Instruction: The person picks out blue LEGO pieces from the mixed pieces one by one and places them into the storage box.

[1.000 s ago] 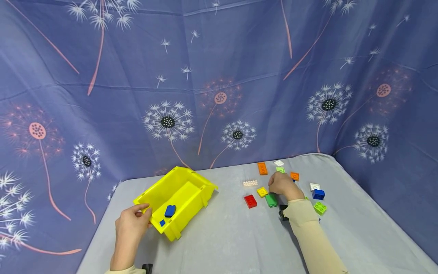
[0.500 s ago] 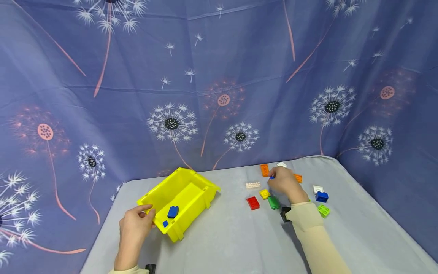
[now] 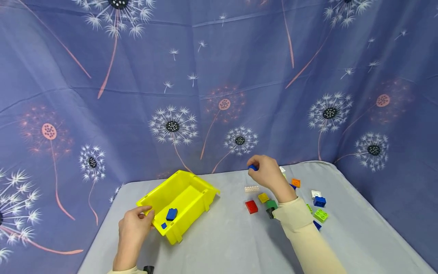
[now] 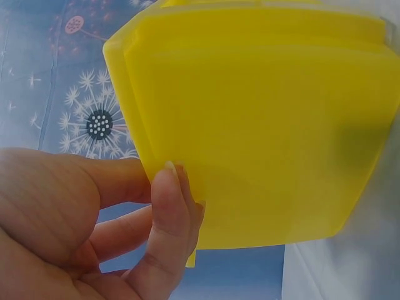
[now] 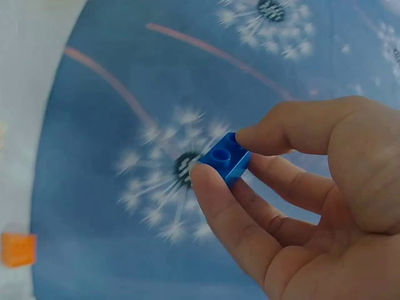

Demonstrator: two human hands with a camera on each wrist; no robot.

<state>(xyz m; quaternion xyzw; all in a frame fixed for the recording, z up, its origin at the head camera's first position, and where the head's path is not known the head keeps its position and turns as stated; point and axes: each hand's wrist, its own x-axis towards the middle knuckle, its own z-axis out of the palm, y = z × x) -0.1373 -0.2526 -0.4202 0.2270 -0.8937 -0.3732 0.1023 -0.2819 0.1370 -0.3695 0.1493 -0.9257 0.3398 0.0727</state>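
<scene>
My left hand [image 3: 132, 232] pinches the near left corner of a yellow plastic bin [image 3: 191, 219]; the left wrist view shows thumb and fingers on the edge of the bin's wall [image 4: 269, 137]. Inside the bin lie a blue brick [image 3: 172, 214] and a smaller blue piece [image 3: 164, 225]. Raised above the back of the table, my right hand [image 3: 268, 173] holds a blue toy brick [image 5: 226, 157] between thumb and fingertips, with round studs showing. Part of that brick is covered by the fingers.
Loose bricks lie on the right of the table, among them red [image 3: 251, 206], yellow [image 3: 263, 198], green [image 3: 271, 204], orange [image 3: 295, 183], lime [image 3: 321, 215] and blue [image 3: 319, 201]. A pale studded strip [image 3: 251, 188] lies behind the red one. A patterned curtain [image 3: 219, 133] hangs behind.
My right hand picked a blue brick from among the loose pieces, lifted it and moved left with it. The left hand stays on the bin. The head view has shifted slightly.
</scene>
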